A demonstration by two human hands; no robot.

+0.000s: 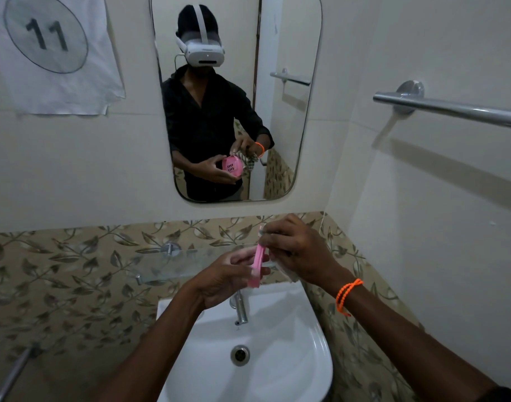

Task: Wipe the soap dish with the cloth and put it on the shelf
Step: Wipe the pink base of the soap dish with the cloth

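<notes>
- Above the white washbasin [277, 358], at twelve o'clock from its drain, both hands meet in front of the glass shelf [173, 264].
- At twelve o'clock on the wall hangs the mirror [286, 117], reflecting the person.
- Left hand [219, 282], at nine o'clock of the pink soap dish [257, 265], holds it on edge, grip curled round its rim.
- Right hand [300, 250], at three o'clock of the dish, wearing an orange bracelet [347, 294], pinches the cloth [286, 274] against the dish.
</notes>
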